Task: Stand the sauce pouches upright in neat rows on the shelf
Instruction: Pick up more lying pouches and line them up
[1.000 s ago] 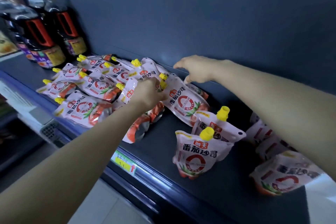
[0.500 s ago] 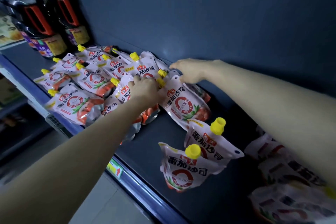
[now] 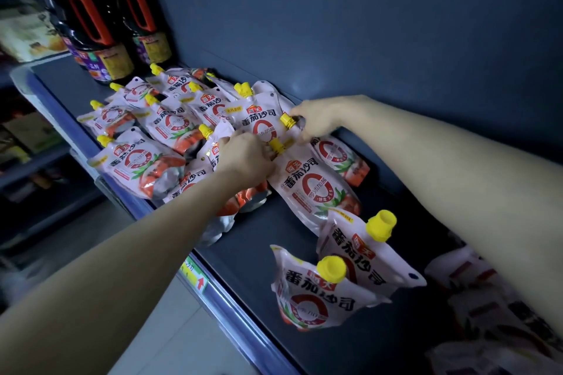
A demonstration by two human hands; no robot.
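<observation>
Pouches (image 3: 313,189) white and red, yellow caps, most lying flat, 2 upright (image 3: 313,292)

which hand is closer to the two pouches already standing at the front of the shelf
Left. The left hand sits on the pile just up-shelf from the standing pouches. The right hand reaches further back, by the rear wall.
</observation>
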